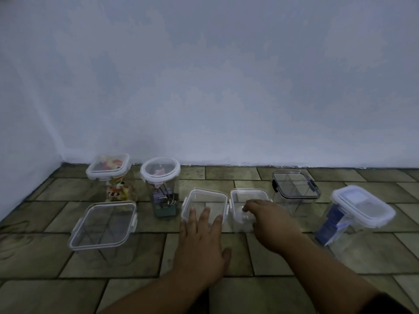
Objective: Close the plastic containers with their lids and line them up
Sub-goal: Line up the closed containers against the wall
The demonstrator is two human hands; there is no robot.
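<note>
A person's left hand (pixel 200 243) lies open and flat, fingers spread, fingertips on the near rim of a clear square container (pixel 205 203) at centre frame. At its 3 o'clock the right hand (pixel 269 223) curls, fingers bent, over a second clear container (pixel 247 200); whether it grips a lid or only the rim cannot be told. The step in hand appears to be seating and latching lids: best done by steadying the tub, pressing evenly at the corners, then snapping each side clip. At 9 o'clock a wide lidded tub (pixel 104 225) stands on the tiled floor (pixel 294 288), its long axis running near to far. At 3 o'clock a white-lidded container (pixel 360 206) leans right under lens distortion. Further off, at 1 o'clock, sits a black-rimmed container (pixel 295 184); at 11 o'clock, a round-lidded jar (pixel 159 172) holding clips and a square jar (pixel 107 166) of coloured contents stand upright by the wall (pixel 226 87).
</note>
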